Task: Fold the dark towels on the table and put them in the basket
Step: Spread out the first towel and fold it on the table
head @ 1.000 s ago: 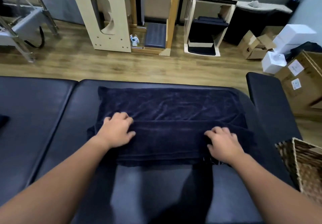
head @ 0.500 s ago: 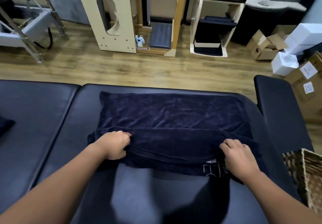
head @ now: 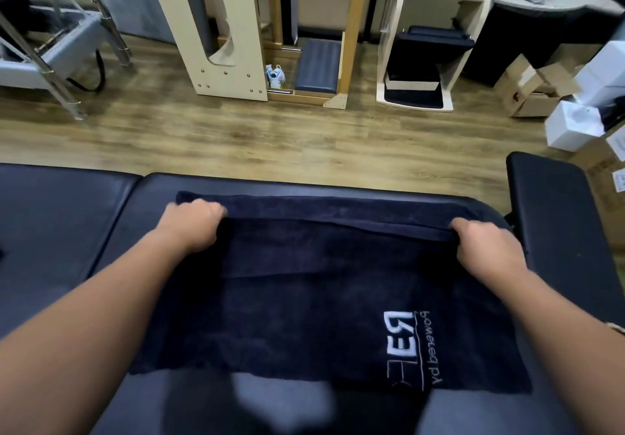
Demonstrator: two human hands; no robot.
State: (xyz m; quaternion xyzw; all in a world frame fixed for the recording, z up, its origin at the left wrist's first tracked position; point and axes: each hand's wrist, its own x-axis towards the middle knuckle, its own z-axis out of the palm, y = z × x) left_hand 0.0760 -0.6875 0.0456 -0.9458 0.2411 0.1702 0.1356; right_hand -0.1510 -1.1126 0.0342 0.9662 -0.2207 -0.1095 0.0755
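— Where is the dark towel (head: pixel 304 316)?
— It lies flat on the black tabletop (head: pixel 67 231), from the near edge to the far edge. White letters show near the right side.
— What do the hands do?
— The left hand (head: pixel 192 221) and the right hand (head: pixel 487 245) each curl their fingers around the towel's folded edge by the far edge.

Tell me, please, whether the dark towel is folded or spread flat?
Mid-fold: both hands hold one edge of the towel laid over its far edge.
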